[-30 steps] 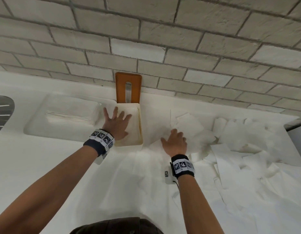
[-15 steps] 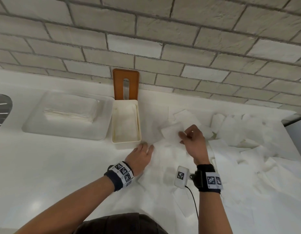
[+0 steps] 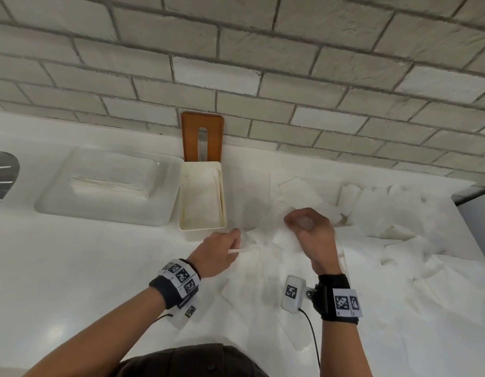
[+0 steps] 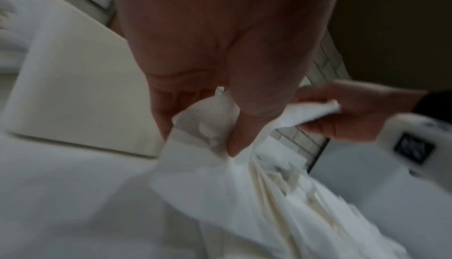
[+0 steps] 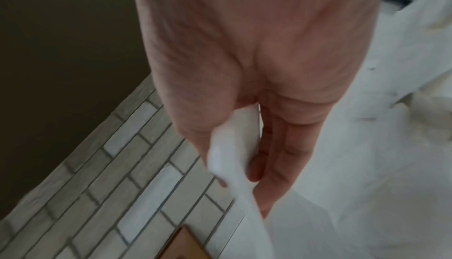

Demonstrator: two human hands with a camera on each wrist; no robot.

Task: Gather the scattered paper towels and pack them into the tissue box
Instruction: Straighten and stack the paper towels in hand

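The white tissue box [image 3: 183, 202] stands open on the counter with paper towels lying inside. Its orange slotted lid [image 3: 202, 137] leans against the brick wall behind it. Just right of the box, both hands hold one white paper towel [image 3: 265, 238] above the counter. My left hand [image 3: 222, 250] pinches its near left edge [image 4: 208, 126]. My right hand [image 3: 304, 227] pinches its far right part [image 5: 234, 158] between thumb and fingers. Many more paper towels [image 3: 399, 240] lie scattered over the right half of the counter.
A shallow white tray [image 3: 59, 213] with a stack of folded towels sits left of the box. A grey sink edge [image 3: 1, 175] shows at the far left. The brick wall [image 3: 263, 63] closes off the back, and the counter ends at the right [image 3: 470, 191].
My left hand came off the towels in the box, drew back to the counter and took hold of a towel. My right hand lifted that towel from the pile.
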